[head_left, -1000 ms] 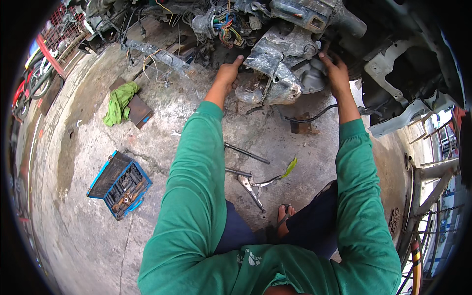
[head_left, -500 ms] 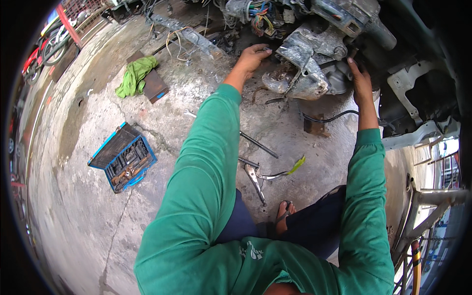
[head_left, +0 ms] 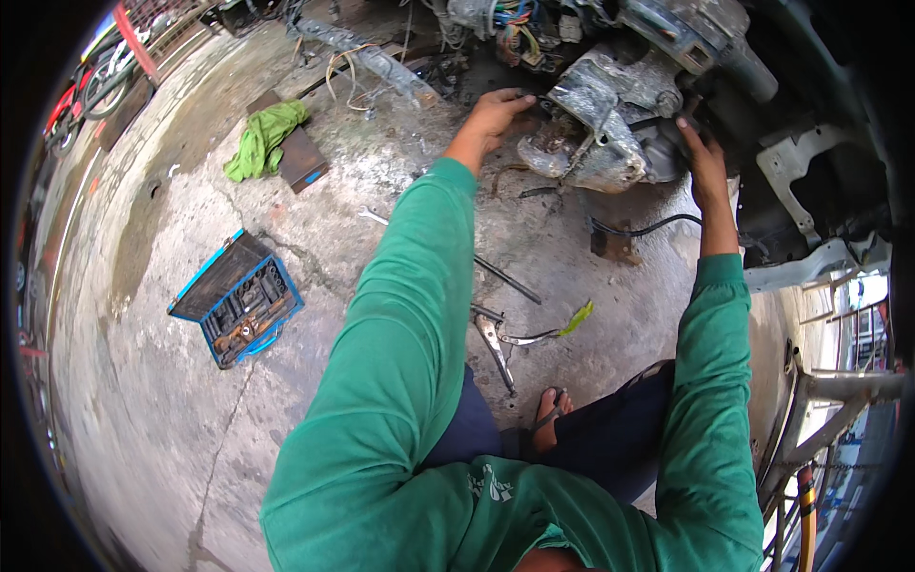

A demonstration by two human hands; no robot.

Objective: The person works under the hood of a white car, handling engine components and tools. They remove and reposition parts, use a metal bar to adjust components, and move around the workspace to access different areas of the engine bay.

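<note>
Against the view one second ago, the whole scene lies further to the right and higher in the frame. The concrete floor (head_left: 124, 410) fills most of the ground; dark vehicle bodywork (head_left: 824, 86) occupies the upper right. The cast-metal assembly (head_left: 605, 119) is beside that bodywork, above and right of centre, between the two hands. Its condition: grey, angular, heavily soiled with pale, crusted grime, with a rounded casing at its right and a curved, brownish part at its lower left. The blue toolbox (head_left: 221, 279) lies open on the floor at left, well apart from the work, with dark sockets in its tray. A bright green cloth (head_left: 262, 138) is draped over a brown block (head_left: 303, 160).

The left hand (head_left: 493, 119) differs most — its thumb pointed upward earlier, and its digits now extend rightward, near the assembly's left edge. Its fingers are partly bent; whether they grip anything cannot be told. The right hand (head_left: 705, 162) remains beside the rounded casing, thumb raised; its other fingers are largely obscured — grip cannot be determined. A dark bar (head_left: 510, 280) and an open-ended spanner (head_left: 370, 215) lie below.
</note>
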